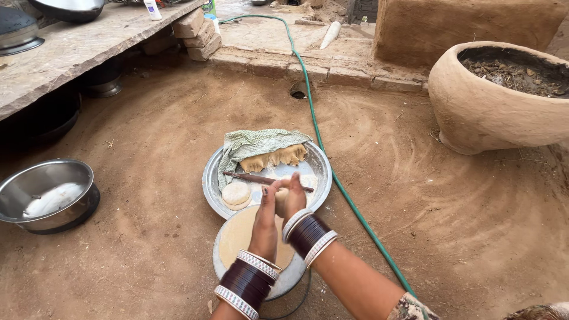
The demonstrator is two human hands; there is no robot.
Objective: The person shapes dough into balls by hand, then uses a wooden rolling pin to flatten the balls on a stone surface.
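Fingers of the left hand and right hand are pressed around a small dough ball, held above the round rolling board beside the steel tray. Shaping seems in hand; flattening on the board would be called for next.

There is only one view, and it comes from the person's own head, tilted steeply down and forward over the earthen floor. It sits close above the two forearms, which enter from the bottom edge; the left hand and right hand meet near the middle of the frame, over a round metal tray. Farther off, the view takes in a stone desk at upper left, a clay basin at upper right, and a green hose running away towards the top.
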